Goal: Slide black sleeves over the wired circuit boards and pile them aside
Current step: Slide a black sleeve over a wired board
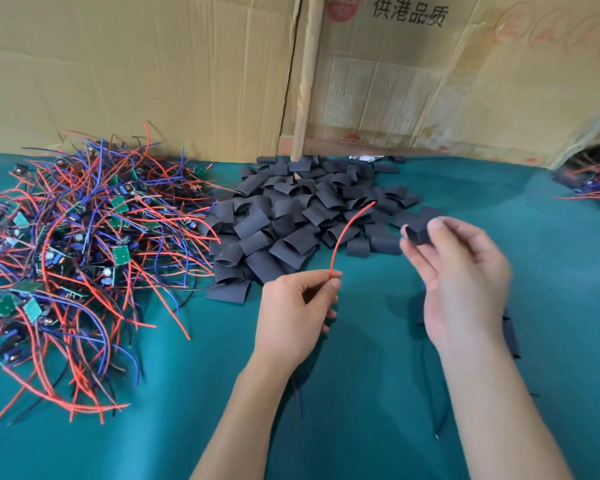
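My left hand (pixel 297 313) pinches a red wire (pixel 349 233) that curves up and to the right; its circuit board is hidden inside the hand, and more wires hang below the wrist. My right hand (pixel 461 275) holds a black sleeve (pixel 418 232) between thumb and fingertips, raised just right of the wire's tip. A heap of loose black sleeves (pixel 291 220) lies on the green cloth behind both hands. At the left lies a tangled pile of green circuit boards with red and blue wires (pixel 77 244).
A green cloth (pixel 378 375) covers the table. Cardboard sheets (pixel 153 71) stand along the back with a wooden stick (pixel 305 81) between them. A smaller pile of sleeved, wired boards (pixel 596 185) sits at the far right edge. Black pieces lie under my right wrist (pixel 511 336).
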{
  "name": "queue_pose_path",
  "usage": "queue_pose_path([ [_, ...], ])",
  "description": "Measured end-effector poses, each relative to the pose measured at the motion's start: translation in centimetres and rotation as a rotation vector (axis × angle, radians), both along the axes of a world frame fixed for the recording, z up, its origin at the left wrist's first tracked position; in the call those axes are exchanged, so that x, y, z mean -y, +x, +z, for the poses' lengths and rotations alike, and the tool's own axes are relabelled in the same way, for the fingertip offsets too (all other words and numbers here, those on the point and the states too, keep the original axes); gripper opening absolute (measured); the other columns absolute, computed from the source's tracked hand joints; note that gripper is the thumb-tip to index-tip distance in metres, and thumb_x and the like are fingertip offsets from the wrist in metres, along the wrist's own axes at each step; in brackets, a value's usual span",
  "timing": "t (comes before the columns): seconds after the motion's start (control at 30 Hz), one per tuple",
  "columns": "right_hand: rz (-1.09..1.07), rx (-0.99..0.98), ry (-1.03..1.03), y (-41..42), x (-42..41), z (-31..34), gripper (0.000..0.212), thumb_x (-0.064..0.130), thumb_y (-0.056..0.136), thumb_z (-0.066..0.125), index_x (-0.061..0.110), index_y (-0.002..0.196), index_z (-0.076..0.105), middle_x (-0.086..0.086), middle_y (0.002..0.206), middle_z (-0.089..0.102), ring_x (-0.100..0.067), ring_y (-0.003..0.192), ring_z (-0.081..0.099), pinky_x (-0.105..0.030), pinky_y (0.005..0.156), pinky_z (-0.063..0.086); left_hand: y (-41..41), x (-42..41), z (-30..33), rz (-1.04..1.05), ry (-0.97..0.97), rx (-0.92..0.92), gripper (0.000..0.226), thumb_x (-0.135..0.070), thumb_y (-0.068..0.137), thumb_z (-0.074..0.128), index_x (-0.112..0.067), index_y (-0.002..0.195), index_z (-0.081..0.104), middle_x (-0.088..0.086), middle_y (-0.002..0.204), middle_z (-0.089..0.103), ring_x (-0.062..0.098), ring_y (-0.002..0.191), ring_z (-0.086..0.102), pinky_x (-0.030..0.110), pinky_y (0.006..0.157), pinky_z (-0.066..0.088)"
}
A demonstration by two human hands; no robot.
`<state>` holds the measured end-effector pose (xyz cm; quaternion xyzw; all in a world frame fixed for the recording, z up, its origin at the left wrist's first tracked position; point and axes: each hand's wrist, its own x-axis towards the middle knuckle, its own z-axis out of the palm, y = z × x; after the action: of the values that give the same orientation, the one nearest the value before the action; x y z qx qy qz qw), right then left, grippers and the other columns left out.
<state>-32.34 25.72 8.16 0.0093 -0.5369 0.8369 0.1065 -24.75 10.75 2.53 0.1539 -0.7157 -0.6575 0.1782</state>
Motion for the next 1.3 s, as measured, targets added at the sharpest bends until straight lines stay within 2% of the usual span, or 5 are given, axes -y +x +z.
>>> queue_pose_path([
  [0.27, 0.046, 0.071, -0.154, 0.2, 0.5, 0.6, 0.011, 0.001, 0.095, 0.069, 0.007, 0.088, 0.064, -0.012, 0.086, 0.061, -0.034, 0.091, 0.060, -0.037, 0.083, 0.061, 0.0, -0.2, -0.5, -0.033, -0.193, 0.007, 0.017, -0.017, 0.095, 0.070, -0.030, 0.095, 0.080, -0.007, 0.077, 0.073, 0.013, 0.060, 0.067, 0.024, 0.052, 0.056],
  [0.53, 0.038, -0.157, 0.192, 1.2, 1.7, -0.1, 0.012, 0.007, 0.088, 0.075, 0.012, 0.093, 0.066, -0.007, 0.088, 0.069, -0.023, 0.083, 0.068, -0.040, 0.078, 0.063, 0.1, -0.1, -0.4, -0.034, -0.214, 0.015, 0.013, -0.018, 0.095, 0.070, -0.025, 0.098, 0.081, -0.013, 0.078, 0.072, 0.006, 0.058, 0.066, 0.023, 0.052, 0.055],
  [0.8, 0.059, -0.108, 0.388, 1.5, 3.0, -2.0, 0.070, 0.020, 0.079, 0.080, 0.029, 0.140, 0.046, 0.000, 0.092, 0.078, -0.021, 0.084, 0.076, -0.037, 0.090, 0.059, 0.1, 0.1, 0.2, 0.015, -0.081, -0.017, 0.011, -0.017, 0.094, 0.072, -0.024, 0.090, 0.078, -0.003, 0.069, 0.073, 0.007, 0.054, 0.066, 0.015, 0.053, 0.052],
  [1.1, 0.102, -0.112, 0.544, 2.0, 4.0, -3.0, 0.081, 0.013, 0.078, 0.086, 0.021, 0.148, 0.046, 0.013, 0.085, 0.076, 0.000, 0.077, 0.071, -0.008, 0.076, 0.049, 0.4, 0.4, 0.2, -0.001, -0.161, -0.067, 0.036, 0.002, 0.088, 0.062, -0.026, 0.107, 0.075, -0.010, 0.090, 0.076, 0.006, 0.085, 0.073, 0.016, 0.080, 0.055],
  [1.3, 0.144, 0.093, 0.386, 1.8, 4.1, -3.5, 0.076, 0.017, 0.079, 0.086, 0.016, 0.146, 0.049, 0.003, 0.091, 0.079, -0.010, 0.085, 0.074, -0.047, 0.097, 0.058, 0.5, 0.4, 0.3, -0.012, -0.008, -0.109, 0.048, 0.008, 0.090, 0.062, -0.033, 0.115, 0.060, -0.010, 0.106, 0.073, 0.007, 0.091, 0.075, 0.016, 0.082, 0.055],
])
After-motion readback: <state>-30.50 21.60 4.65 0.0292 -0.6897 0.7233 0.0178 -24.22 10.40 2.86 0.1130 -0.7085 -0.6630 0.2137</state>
